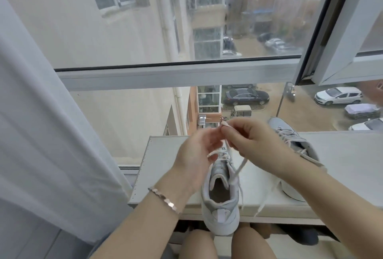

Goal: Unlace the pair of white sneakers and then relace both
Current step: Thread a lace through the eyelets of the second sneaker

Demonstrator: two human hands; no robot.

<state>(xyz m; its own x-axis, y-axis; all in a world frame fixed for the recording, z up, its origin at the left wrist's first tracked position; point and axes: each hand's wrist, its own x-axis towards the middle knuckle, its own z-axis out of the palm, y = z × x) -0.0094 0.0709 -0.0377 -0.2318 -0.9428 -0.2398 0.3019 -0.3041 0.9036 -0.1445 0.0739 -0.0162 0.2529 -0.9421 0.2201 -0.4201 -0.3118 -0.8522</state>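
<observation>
A white sneaker stands on the white shelf top, heel toward me, its heel hanging over the front edge. Above its tongue my left hand and my right hand meet and pinch its white lace, whose loose ends trail down the shoe's right side. The second white sneaker lies behind my right forearm, partly hidden, with its laces loose.
A large window rises straight ahead, with an opened sash at upper right. A white curtain hangs at the left. My knees sit under the shelf's front edge.
</observation>
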